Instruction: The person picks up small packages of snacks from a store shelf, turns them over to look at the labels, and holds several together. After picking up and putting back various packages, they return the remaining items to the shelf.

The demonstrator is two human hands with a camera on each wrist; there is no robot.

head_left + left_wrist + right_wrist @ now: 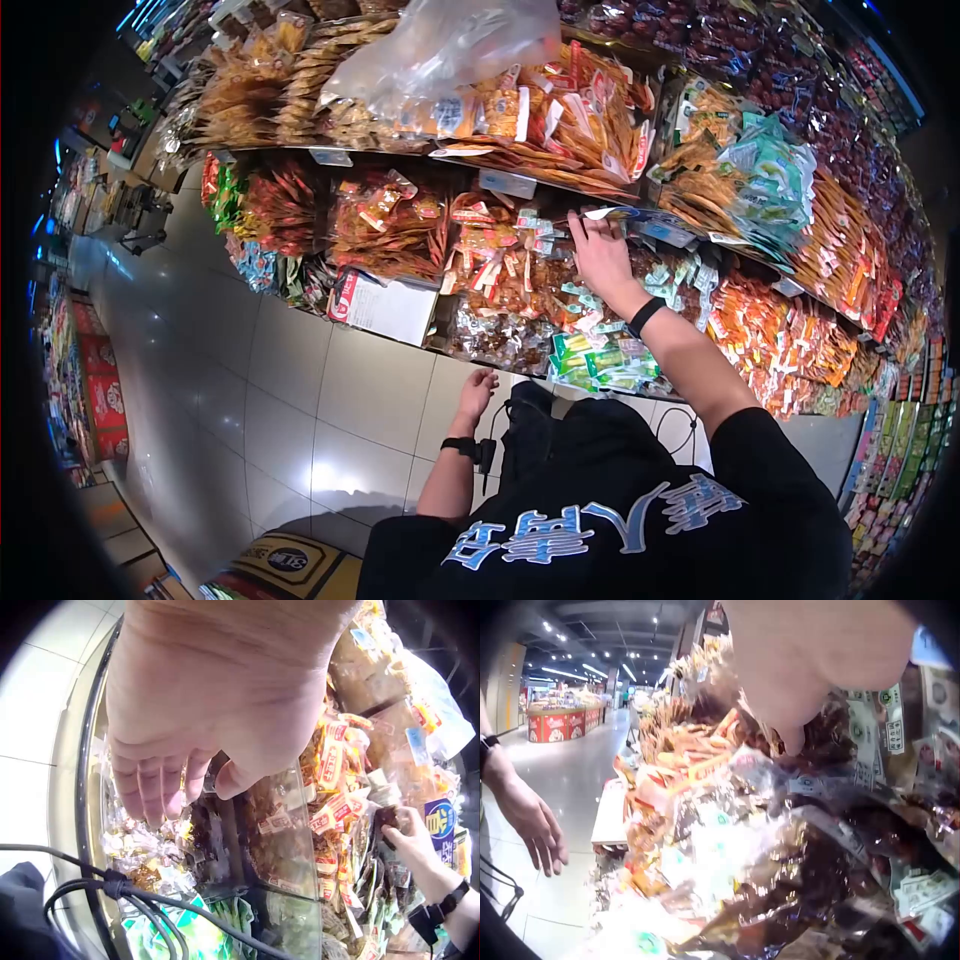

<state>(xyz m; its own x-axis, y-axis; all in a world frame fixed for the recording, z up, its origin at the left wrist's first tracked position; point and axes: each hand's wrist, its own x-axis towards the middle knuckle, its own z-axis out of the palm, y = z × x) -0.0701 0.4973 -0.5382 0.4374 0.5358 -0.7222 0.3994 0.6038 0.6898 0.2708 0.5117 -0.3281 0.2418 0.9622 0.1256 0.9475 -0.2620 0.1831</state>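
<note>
Floor glare, fisheye edges dark; right wrist view blown-out.

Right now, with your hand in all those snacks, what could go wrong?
The right hand seems to be pinching a dark packet in a crowded pile, so pulling it might drag other packets out too. The blue sign is close to that hand and could get bumped. And the loose black cable near the display's rim might snag.

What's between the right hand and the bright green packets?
Pale-labelled packets lie between the right hand and the bright green packets; head view shows it.
</note>
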